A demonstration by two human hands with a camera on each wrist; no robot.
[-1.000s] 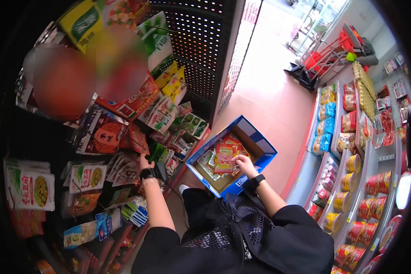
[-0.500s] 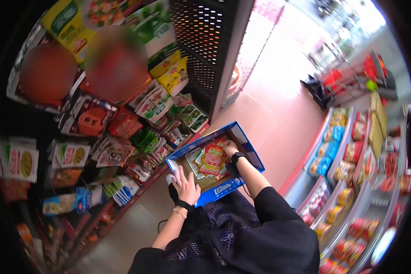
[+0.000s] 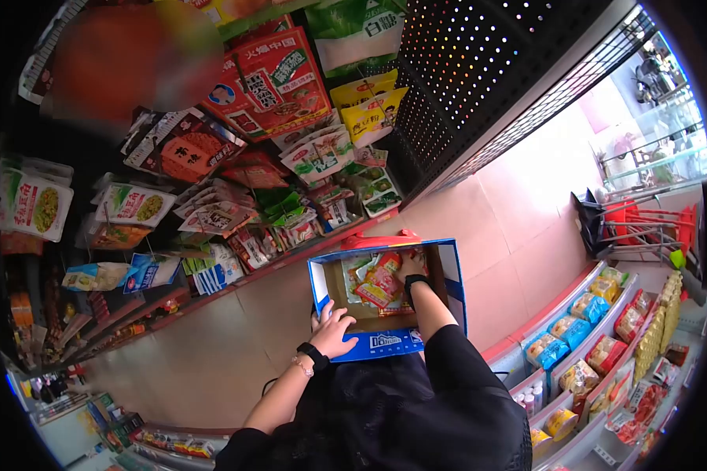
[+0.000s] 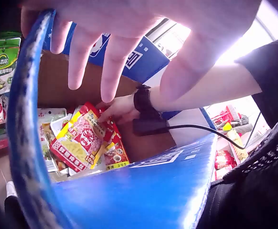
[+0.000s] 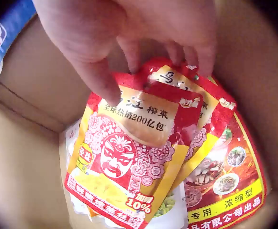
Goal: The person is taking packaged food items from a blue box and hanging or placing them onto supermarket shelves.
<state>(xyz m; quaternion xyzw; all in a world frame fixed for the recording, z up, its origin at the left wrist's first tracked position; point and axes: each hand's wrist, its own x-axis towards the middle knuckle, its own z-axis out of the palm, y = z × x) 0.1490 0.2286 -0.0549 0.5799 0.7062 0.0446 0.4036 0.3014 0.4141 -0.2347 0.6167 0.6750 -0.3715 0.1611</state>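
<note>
Box (image 3: pixel 361 351), frame's lower centre: right hand (image 3: pixel 411 269) pinched packet (image 5: pixel 124 152), left hand (image 3: pixel 331 330) spread its fingers, a slackened pinch risking a drop.

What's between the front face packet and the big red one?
Another Wujiang zhacai packet lies between the face packet and the big red packet in the right wrist view.

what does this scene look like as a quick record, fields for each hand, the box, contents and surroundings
left hand: at the box's near left corner, fingers spread
right hand: inside the box, pinching the top of a red and yellow packet
box: blue outside, brown inside, open-topped
also inside: similar packet, larger red pack
surroundings: hanging packs, yellow tubs
</note>
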